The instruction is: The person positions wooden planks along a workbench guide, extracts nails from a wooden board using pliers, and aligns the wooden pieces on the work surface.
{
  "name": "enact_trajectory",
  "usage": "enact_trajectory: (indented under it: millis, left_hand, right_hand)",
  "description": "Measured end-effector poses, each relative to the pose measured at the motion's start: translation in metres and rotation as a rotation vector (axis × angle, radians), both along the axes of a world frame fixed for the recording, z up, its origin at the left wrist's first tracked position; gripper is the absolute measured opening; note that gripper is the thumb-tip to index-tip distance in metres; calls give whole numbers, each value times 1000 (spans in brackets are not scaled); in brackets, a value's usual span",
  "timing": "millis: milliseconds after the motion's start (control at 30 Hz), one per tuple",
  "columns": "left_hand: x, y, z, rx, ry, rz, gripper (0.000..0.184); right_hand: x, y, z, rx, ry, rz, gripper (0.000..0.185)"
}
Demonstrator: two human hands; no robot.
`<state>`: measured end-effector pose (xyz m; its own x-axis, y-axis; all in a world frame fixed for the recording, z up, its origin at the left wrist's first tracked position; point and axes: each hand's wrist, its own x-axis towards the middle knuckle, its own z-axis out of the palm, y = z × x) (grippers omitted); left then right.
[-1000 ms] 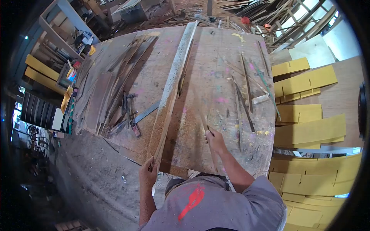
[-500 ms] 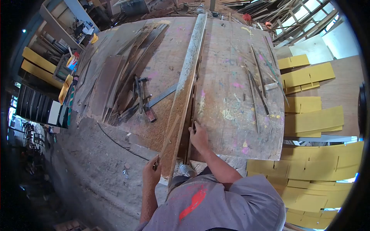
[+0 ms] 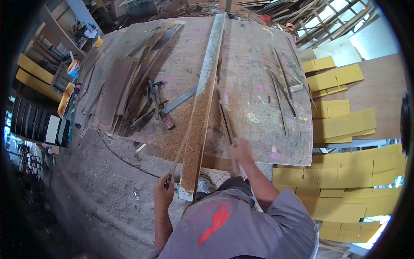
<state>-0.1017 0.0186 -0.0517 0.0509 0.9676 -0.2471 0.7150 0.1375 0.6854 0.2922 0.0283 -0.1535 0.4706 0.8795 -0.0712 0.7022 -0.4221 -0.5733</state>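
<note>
Strips at both hands beside a dust-covered board

Nearest is the person's grey shirt (image 3: 258, 224) with a red mark. The left hand (image 3: 163, 192) is low on the left, beyond the tabletop's near edge, its fingers closed around a pale wooden strip (image 3: 178, 150) that slants far and right toward the long board (image 3: 204, 101). The right hand (image 3: 242, 151), blurred, is at a dark strip (image 3: 224, 116) right of the board; one cannot tell whether its fingers grip it.

The board runs from near the person's waist, over the tabletop (image 3: 246, 56), to its far edge, coated with brown dust in its near half and whitish beyond. Left of it lie a hammer with a red handle (image 3: 167, 121) and a flat metal bar (image 3: 179, 100); farther left, dark boards (image 3: 114, 88) are piled. Thin sticks (image 3: 278, 99) lie on the right, with yellow panels (image 3: 345, 125) past that edge. Timber (image 3: 297, 19) is heaped at the far right.
</note>
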Motion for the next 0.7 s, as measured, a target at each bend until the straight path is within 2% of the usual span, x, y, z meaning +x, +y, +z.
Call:
enact_trajectory:
  millis: [33,100,167,267,300,333,367,433,533,600,700]
  left_hand:
    - [3,1,7,20,16,-19,39]
    - [10,4,8,27,9,-31,39]
    - [11,4,3,-7,-30,-28,39]
    - [23,10,2,-8,-10,-94,39]
    - [29,11,2,28,-1,-112,39]
    - [34,13,2,63,9,-129,39]
    - [38,14,2,96,20,-147,39]
    - [47,17,2,50,-22,-119,39]
    - [65,22,13,69,13,-169,38]
    - [72,22,17,99,42,-208,37]
    - [72,20,9,120,32,-208,37]
  right_hand:
    - [22,-9,4,-49,-113,17,32]
    - [92,-15,-18,-386,-340,58,27]
    - [144,-39,-28,-182,-625,-58,22]
    - [177,-49,-6,-15,-577,-308,22]
    - [180,-47,-2,-74,-516,-269,33]
    - [179,-46,0,-172,-279,-311,40]
    - [157,-34,27,-267,-37,-350,49]
    - [134,-22,35,-258,-18,-395,64]
    - [135,-6,41,-225,139,-554,65]
    - [134,-9,36,-161,131,-603,59]
    - [125,-18,19,50,113,-550,49]
